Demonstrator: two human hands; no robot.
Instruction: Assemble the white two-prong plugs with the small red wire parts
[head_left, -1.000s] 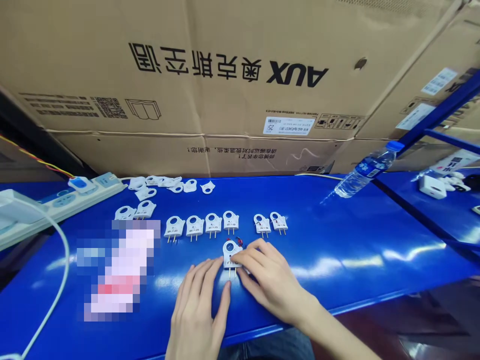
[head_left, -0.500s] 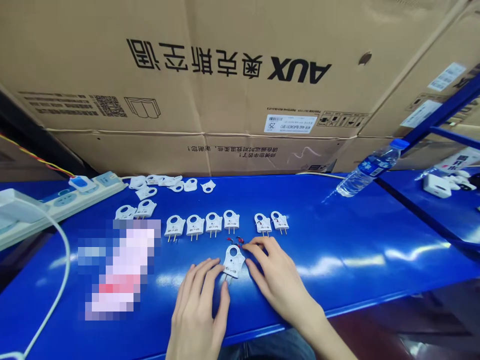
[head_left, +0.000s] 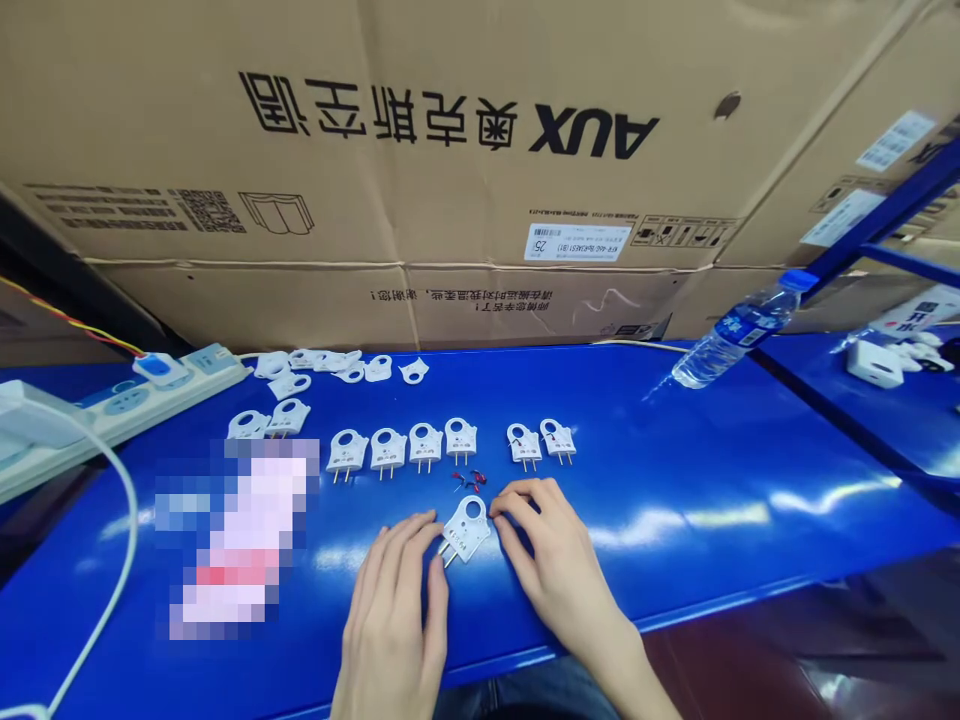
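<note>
A white plug half with a round hole and two metal prongs (head_left: pixel 466 528) lies tilted on the blue table (head_left: pixel 675 480) between my hands. My left hand (head_left: pixel 394 610) rests flat, fingers stretched out, its fingertips touching the prongs. My right hand (head_left: pixel 551 560) lies with fingers spread and slightly curled, fingertips at the plug's right edge. A few tiny red-tipped parts (head_left: pixel 469 478) lie just beyond the plug. A row of white plugs (head_left: pixel 405 447) stands behind, with two more plugs (head_left: pixel 540 441) to the right.
Loose white plug covers (head_left: pixel 330 365) lie at the back left near a power strip (head_left: pixel 127 400) with a white cable (head_left: pixel 112 590). A water bottle (head_left: pixel 739 328) lies at the back right. Large cardboard boxes (head_left: pixel 450 150) wall the far side. A blurred patch (head_left: pixel 236 535) sits left.
The plug has slid toward me and turned, its prongs now pointing to the lower left. My right hand drew back off it, uncovering the small red-tipped parts.
</note>
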